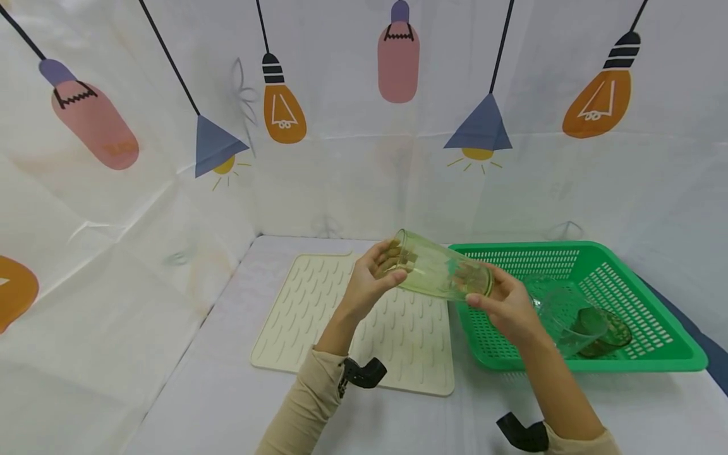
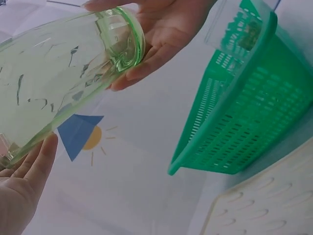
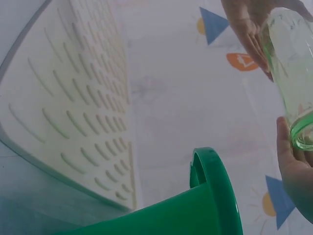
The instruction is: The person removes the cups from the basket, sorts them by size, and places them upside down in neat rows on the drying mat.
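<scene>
A tall pale-green drinking glass (image 1: 435, 268) is held up on a slant between both hands, above the gap between the mat and the basket. My left hand (image 1: 370, 278) grips its rim end, thumb in front and fingers behind. At the thick base, my right hand (image 1: 506, 303) holds on with the thumb below and fingers behind. In the left wrist view the glass (image 2: 58, 68) lies across the top left, its heavy base by the right hand (image 2: 171, 34). The right wrist view shows the glass (image 3: 293, 68) at the right edge.
A green perforated basket (image 1: 643, 365) stands at the right, with a clear glass (image 1: 569, 319) and a dark green glass (image 1: 611, 335) lying in it. The cream ridged mat (image 1: 307, 309) lies flat on the white table left of it. A printed curtain (image 1: 341, 183) hangs behind.
</scene>
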The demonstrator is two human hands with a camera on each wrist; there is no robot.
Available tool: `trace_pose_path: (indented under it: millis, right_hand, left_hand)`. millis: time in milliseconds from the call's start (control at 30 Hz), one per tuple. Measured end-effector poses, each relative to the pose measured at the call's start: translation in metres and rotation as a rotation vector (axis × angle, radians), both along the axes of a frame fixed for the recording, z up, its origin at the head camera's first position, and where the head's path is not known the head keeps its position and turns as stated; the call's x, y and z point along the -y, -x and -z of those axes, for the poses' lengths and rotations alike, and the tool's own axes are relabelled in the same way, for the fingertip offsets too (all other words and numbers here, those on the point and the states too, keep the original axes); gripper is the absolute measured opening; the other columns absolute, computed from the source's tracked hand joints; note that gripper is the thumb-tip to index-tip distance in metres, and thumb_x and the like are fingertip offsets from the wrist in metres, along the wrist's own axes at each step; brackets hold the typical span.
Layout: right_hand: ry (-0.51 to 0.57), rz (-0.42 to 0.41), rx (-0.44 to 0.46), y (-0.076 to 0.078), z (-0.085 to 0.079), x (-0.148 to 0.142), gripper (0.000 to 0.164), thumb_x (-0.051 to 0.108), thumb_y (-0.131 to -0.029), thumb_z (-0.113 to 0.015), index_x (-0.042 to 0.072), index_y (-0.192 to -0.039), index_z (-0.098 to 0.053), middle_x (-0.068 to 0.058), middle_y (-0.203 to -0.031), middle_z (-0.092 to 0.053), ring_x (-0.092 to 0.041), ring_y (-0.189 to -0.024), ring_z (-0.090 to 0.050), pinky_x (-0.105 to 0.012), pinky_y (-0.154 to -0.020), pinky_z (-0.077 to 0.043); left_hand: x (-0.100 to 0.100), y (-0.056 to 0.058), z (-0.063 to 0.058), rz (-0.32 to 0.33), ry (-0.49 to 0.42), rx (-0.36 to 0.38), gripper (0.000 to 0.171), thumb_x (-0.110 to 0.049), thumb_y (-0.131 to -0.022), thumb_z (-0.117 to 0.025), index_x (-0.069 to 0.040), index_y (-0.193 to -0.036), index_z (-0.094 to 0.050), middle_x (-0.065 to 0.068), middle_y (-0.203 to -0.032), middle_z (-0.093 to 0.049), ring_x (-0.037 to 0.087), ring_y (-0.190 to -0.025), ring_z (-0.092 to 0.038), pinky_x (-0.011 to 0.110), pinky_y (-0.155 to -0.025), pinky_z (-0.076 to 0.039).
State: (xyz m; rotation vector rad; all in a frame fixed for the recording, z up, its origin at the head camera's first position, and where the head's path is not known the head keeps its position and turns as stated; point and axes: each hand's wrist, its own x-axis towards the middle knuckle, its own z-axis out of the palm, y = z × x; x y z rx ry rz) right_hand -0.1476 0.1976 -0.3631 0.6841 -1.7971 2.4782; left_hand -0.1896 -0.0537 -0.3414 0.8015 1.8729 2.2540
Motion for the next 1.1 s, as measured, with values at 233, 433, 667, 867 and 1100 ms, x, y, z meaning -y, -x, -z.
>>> trace_pose_path:
  millis: [233, 433, 667, 867, 1100]
  right_hand:
    - [0.015, 0.068, -0.001, 0.001, -0.007, -0.003, 0.050, -0.016, -0.084, -0.055, 0.011, -0.126, -0.054, -0.004, -0.122, -0.055, -0.014, -0.110, -0.058, -0.022, -0.087, -0.052]
    - [0.064, 0.092, 0.001, 0.002, -0.011, -0.004, 0.045, -0.014, -0.085, -0.054, 0.011, -0.123, -0.058, -0.003, -0.116, -0.059, -0.012, -0.109, -0.057, -0.020, -0.087, -0.050]
    - [0.110, 0.110, 0.012, 0.005, -0.016, -0.004, 0.042, -0.016, -0.085, -0.053, 0.009, -0.117, -0.062, -0.002, -0.112, -0.062, -0.012, -0.106, -0.059, -0.020, -0.088, -0.050]
    - [0.103, 0.109, -0.007, 0.006, -0.022, -0.005, 0.041, -0.016, -0.084, -0.053, 0.007, -0.116, -0.063, -0.004, -0.109, -0.064, -0.014, -0.101, -0.062, -0.021, -0.086, -0.051]
    - [0.016, 0.139, 0.047, 0.009, -0.029, -0.007, 0.044, -0.009, -0.086, -0.057, 0.007, -0.127, -0.053, 0.001, -0.117, -0.058, -0.009, -0.108, -0.057, -0.018, -0.085, -0.050]
  left_hand:
    - [0.004, -0.002, 0.003, 0.028, 0.011, 0.034, 0.123, -0.065, -0.061, -0.076, 0.007, -0.145, -0.021, 0.028, -0.143, -0.033, 0.038, -0.131, -0.038, 0.036, -0.102, -0.043]
    - [0.006, -0.002, 0.009, 0.078, -0.058, 0.049, 0.119, -0.052, -0.060, -0.084, 0.009, -0.143, -0.025, 0.029, -0.139, -0.037, 0.026, -0.122, -0.049, 0.033, -0.102, -0.043]
    - [0.007, -0.002, 0.015, 0.135, -0.059, 0.017, 0.104, -0.043, -0.065, -0.084, 0.008, -0.139, -0.032, 0.018, -0.127, -0.049, 0.019, -0.107, -0.058, 0.034, -0.094, -0.049]
    - [0.009, -0.003, 0.018, 0.136, 0.017, 0.016, 0.104, -0.046, -0.064, -0.084, 0.003, -0.140, -0.034, 0.019, -0.130, -0.048, 0.027, -0.116, -0.053, 0.039, -0.098, -0.046]
    - [0.012, -0.005, 0.019, 0.161, 0.115, 0.011, 0.097, -0.039, -0.066, -0.085, -0.008, -0.141, -0.032, 0.018, -0.135, -0.044, 0.029, -0.123, -0.049, 0.035, -0.103, -0.042]
